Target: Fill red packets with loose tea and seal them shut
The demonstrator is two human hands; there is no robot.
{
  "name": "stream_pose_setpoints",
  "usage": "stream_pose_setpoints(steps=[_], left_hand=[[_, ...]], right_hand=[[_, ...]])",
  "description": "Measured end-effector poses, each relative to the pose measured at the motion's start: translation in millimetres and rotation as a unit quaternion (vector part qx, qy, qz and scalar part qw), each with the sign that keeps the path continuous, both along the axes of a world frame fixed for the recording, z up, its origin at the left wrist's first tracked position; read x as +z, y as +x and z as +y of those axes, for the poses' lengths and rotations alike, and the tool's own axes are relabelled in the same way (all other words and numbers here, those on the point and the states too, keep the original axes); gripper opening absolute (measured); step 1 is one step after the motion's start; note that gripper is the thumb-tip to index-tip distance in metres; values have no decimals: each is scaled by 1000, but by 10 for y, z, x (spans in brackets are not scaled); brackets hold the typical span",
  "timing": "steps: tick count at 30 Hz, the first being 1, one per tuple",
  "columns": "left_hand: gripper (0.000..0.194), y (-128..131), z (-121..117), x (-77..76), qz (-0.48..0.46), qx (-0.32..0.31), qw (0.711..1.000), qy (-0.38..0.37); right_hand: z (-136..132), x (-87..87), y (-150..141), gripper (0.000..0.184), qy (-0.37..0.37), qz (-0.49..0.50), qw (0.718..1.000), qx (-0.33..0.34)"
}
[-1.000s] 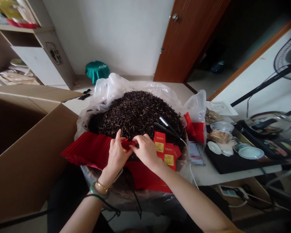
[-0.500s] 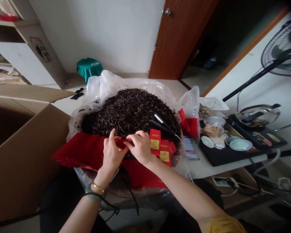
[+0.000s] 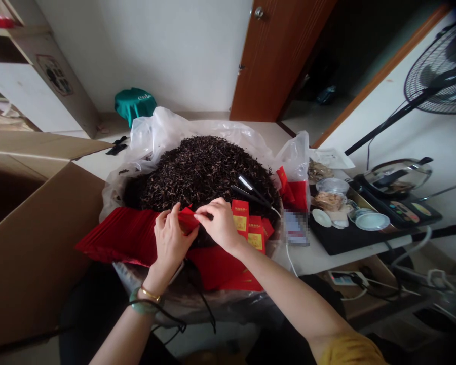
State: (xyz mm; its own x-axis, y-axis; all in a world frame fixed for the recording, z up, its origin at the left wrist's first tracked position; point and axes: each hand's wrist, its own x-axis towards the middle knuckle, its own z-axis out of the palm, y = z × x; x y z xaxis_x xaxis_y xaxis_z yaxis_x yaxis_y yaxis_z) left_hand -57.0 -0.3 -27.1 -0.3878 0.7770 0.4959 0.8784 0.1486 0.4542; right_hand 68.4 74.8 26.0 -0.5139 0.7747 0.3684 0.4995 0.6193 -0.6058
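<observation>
left hand [image 3: 169,240] pinches red packet [image 3: 187,219] by left edge | right hand [image 3: 221,223] pinches same packet's right edge | packet held at near edge of tea leaf heap [image 3: 203,170], above red packet stack [image 3: 117,235] | cardboard box [image 3: 34,238] left

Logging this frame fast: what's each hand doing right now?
Left hand: closed, pinching the red packet at its left edge.
Right hand: closed, pinching the same red packet at its right edge.
</observation>
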Motion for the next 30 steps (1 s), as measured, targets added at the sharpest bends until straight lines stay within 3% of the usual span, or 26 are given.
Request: stream_pose_setpoints(steps=[3, 6, 8, 12, 16, 19, 22, 25, 28, 30], left_hand=[[50, -31, -10, -10, -21, -1, 1000, -8], [41, -15, -15, 11, -34, -6, 999, 13], [42, 13, -19, 33, -33, -15, 999, 33], [52, 44, -30, 41, -55, -35, 997, 52], [48, 22, -39, 23, -35, -36, 996, 74], [38, 9, -38, 13, 1, -44, 995, 87], [38, 21, -31, -17, -30, -53, 996, 67], [43, 43, -21, -50, -90, -29, 995, 41], [44, 48, -16, -53, -129, 3, 991, 34], [42, 42, -19, -41, -136, 6, 990, 31]], right_hand=[[17, 100, 61, 1, 13, 7, 1000, -1], [30, 145, 90, 15, 35, -45, 998, 18], [41, 164, 94, 18, 42, -66, 996, 37], [55, 225, 97, 8, 44, -56, 996, 62], [40, 298, 100, 14, -6, -99, 993, 60], [24, 330, 92, 14, -50, -109, 987, 107], [5, 344, 84, 7, -73, -96, 980, 159], [-34, 364, 79, 2, -48, -75, 985, 146], [-79, 415, 76, 11, 10, -64, 991, 114], [-94, 466, 76, 14, 17, -94, 987, 129]])
